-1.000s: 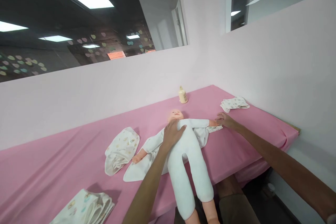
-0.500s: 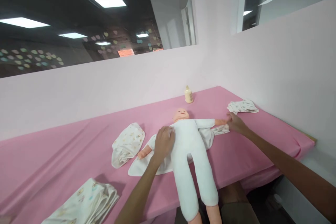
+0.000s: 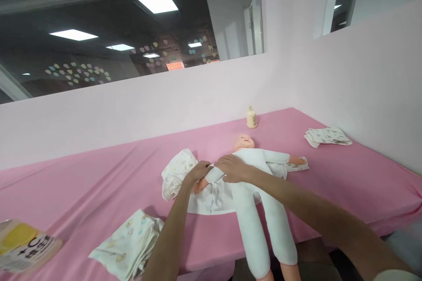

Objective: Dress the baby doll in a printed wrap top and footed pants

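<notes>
A baby doll (image 3: 249,162) with a white cloth body lies on its back, legs over the table's near edge. Beneath it a white garment (image 3: 211,199) is spread, its patterned end (image 3: 305,164) showing by the doll's hand on the right. My left hand (image 3: 198,171) is closed just above the doll's forearm and hand on the left; a bit of white shows at its fingertips, but what it pinches is partly hidden. My right hand (image 3: 233,168) lies across the shoulder on that same side, fingers and thumb around the top of the doll's arm (image 3: 216,174).
A crumpled patterned cloth (image 3: 176,173) is left of the doll, a folded one (image 3: 128,241) nearer me, another (image 3: 328,135) at the far right. A pump bottle (image 3: 252,118) stands at the back of the pink table (image 3: 99,175). A labelled container (image 3: 26,246) is at lower left.
My right hand has left the doll's hand on the right and crossed to its other shoulder. My left hand has moved outward from the chest to the forearm. The view has turned left.
</notes>
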Demonstrator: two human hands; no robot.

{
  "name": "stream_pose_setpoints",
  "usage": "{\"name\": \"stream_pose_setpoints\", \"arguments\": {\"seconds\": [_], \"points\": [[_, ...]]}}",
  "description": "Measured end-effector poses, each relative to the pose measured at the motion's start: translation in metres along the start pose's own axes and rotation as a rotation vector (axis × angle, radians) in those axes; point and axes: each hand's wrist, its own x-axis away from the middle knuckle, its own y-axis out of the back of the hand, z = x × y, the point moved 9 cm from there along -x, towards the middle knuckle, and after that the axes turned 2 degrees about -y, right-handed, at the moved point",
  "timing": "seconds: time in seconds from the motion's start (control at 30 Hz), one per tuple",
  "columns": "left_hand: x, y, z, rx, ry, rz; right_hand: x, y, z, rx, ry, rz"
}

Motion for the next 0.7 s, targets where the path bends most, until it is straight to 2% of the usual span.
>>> {"name": "stream_pose_setpoints", "arguments": {"seconds": [0.1,0.17,0.3,0.43,0.53,0.6,0.7], "points": [[0.002,0.001,0.005,0.014,-0.017,-0.051,-0.029,-0.027,0.002,0.094,-0.028,0.130],[0.006,0.008,0.010,0.040,-0.011,-0.102,-0.036,-0.033,-0.007,0.114,-0.049,0.169],[0.012,0.020,0.024,0.193,0.072,-0.148,-0.032,-0.019,-0.026,0.065,-0.046,0.141],[0.013,0.012,0.035,0.546,0.184,-0.057,-0.023,-0.002,-0.036,0.038,-0.041,0.135],[0.015,0.016,0.036,0.693,0.186,-0.085,-0.021,0.001,-0.037,0.025,-0.068,0.156],[0.018,0.029,0.033,0.584,0.145,-0.181,-0.022,-0.001,-0.038,0.007,-0.088,0.153],[0.027,0.053,0.015,0.133,0.061,-0.373,-0.024,-0.005,-0.041,-0.019,-0.109,0.136]]}}
